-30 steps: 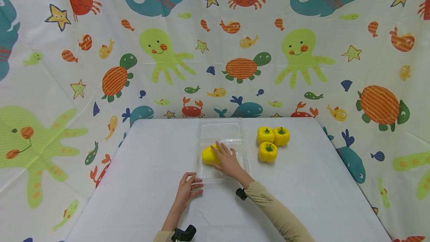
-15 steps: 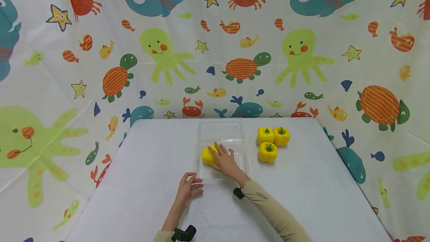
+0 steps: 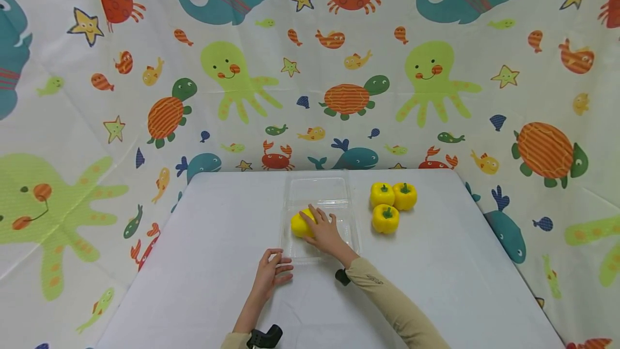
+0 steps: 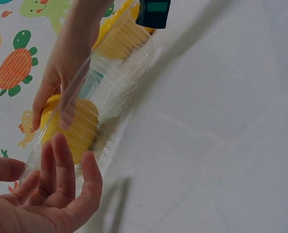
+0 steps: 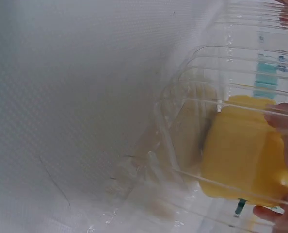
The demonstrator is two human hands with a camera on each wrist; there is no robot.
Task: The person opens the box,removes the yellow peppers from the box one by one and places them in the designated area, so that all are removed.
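A clear plastic clamshell container lies with its lid folded back on the table. Inside its near tray, toward the left, a yellow bell pepper lies on its side; its green stem shows in the right wrist view. My right hand grips this pepper from the right, fingers over the top and thumb on the near side. At the container's near left corner, my left hand pinches the rim between thumb and index finger, the other fingers spread loosely, as the left wrist view shows.
Three more yellow bell peppers stand in a cluster right of the container. White cloth covers the table. A curtain printed with sea animals hangs behind and at both sides.
My right hand has shifted slightly to the left around the pepper, and the right forearm has moved a little the same way. The left hand stays in place.
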